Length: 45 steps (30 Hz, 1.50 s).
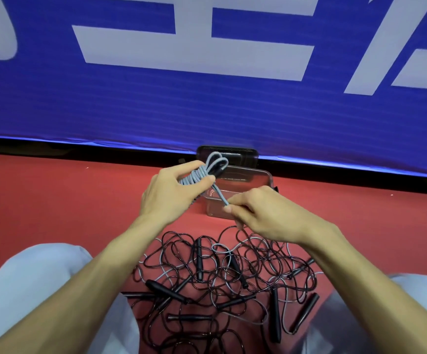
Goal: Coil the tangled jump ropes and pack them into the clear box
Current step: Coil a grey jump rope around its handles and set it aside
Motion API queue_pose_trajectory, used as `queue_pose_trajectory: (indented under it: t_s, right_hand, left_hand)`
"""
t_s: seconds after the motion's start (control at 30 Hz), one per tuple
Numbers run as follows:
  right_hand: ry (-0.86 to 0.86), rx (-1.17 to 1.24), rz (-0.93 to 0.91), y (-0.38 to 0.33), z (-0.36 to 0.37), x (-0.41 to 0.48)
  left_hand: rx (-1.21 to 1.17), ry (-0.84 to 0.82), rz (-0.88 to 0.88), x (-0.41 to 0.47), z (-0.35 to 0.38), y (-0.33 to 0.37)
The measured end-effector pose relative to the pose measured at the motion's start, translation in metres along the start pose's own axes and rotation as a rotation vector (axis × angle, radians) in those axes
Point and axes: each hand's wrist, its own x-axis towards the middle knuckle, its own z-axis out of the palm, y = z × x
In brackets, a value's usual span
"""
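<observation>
My left hand [171, 191] grips a coiled grey jump rope [202, 172], its loops sticking up past my fingers. The rope's loose end [221, 196] runs down to my right hand [266, 213], which pinches it between thumb and finger. Both hands hover just in front of the clear box [248, 180], which stands open on the red floor with its lid [233, 154] upright behind it. Below my hands lies a tangled pile of jump ropes [222, 272], mostly dark with a few grey strands, and several black handles [199, 259] mixed in.
A blue banner with white shapes [207, 98] rises right behind the box. The red floor [67, 195] spreads left and right. My knees in light grey trousers [28, 290] frame the rope pile on both sides.
</observation>
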Motion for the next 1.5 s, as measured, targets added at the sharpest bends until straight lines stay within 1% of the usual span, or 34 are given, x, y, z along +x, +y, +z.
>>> queue_pose_trajectory:
  t_s: [0.1, 0.17, 0.23, 0.3, 0.37, 0.43, 0.47, 0.53, 0.63, 0.73, 0.8, 0.87, 0.97, 1.07, 1.13, 1.2, 1.27, 1.33, 1.43, 1.5]
  right_hand:
    - [0.020, -0.023, -0.009, -0.001, 0.002, 0.000]
    - [0.094, 0.044, 0.030, -0.001, 0.002, 0.000]
    - [0.142, 0.253, 0.086, -0.001, 0.001, 0.000]
    - [0.097, 0.468, 0.108, -0.003, -0.001, -0.001]
    - [0.042, 0.645, 0.092, -0.005, -0.002, -0.002]
    - [0.027, 0.854, 0.089, -0.005, -0.004, -0.003]
    - [0.038, 0.940, 0.089, -0.006, -0.006, -0.003]
    - [0.059, 0.994, 0.064, -0.006, -0.010, -0.005]
    - [0.134, 0.863, 0.018, -0.008, -0.010, -0.004]
    - [0.306, 0.833, 0.038, -0.012, -0.007, 0.000]
    - [0.460, 0.706, 0.022, -0.008, -0.006, 0.003]
    - [0.536, 0.617, 0.025, 0.000, -0.006, 0.006]
    - [0.538, 0.573, 0.058, 0.001, -0.004, 0.005]
    - [0.537, 0.529, 0.117, -0.001, -0.005, 0.005]
    - [0.515, 0.478, 0.182, 0.000, -0.008, 0.005]
    - [0.466, 0.379, 0.227, 0.001, -0.010, 0.005]
    - [0.398, 0.238, 0.241, -0.001, -0.010, 0.005]
    - [0.336, 0.162, 0.254, -0.003, -0.009, 0.004]
    - [0.294, 0.133, 0.313, -0.001, -0.011, 0.004]
    - [0.269, 0.140, 0.357, 0.000, -0.013, 0.003]
  left_hand:
    - [0.271, -0.026, 0.092, -0.008, 0.000, 0.008]
    - [0.357, -0.003, 0.133, -0.011, -0.001, 0.010]
    - [0.360, 0.003, 0.131, -0.011, -0.003, 0.010]
    - [0.371, -0.012, 0.138, -0.012, -0.002, 0.009]
    - [0.386, -0.025, 0.142, -0.011, -0.001, 0.009]
    - [0.358, -0.045, 0.115, -0.008, -0.002, 0.005]
    - [0.330, -0.060, 0.101, -0.006, -0.003, 0.004]
    - [0.293, -0.082, 0.091, -0.002, -0.006, 0.000]
    - [0.279, -0.113, 0.098, -0.002, -0.008, 0.001]
    - [0.276, -0.145, 0.122, -0.005, -0.007, 0.003]
    - [0.267, -0.161, 0.146, -0.007, -0.004, 0.005]
    - [0.239, -0.147, 0.138, -0.007, -0.002, 0.004]
    - [0.185, -0.117, 0.121, -0.001, -0.001, -0.001]
    - [0.040, -0.130, 0.069, 0.002, -0.003, -0.002]
    - [-0.029, -0.157, 0.057, 0.001, -0.005, -0.001]
    - [-0.047, -0.169, 0.049, -0.001, -0.005, 0.000]
    - [-0.020, -0.155, 0.035, -0.001, -0.004, 0.000]
    - [0.053, -0.149, 0.045, -0.003, -0.002, 0.000]
    - [0.241, -0.138, 0.136, -0.009, -0.001, 0.006]
    - [0.293, -0.127, 0.150, -0.013, -0.001, 0.009]
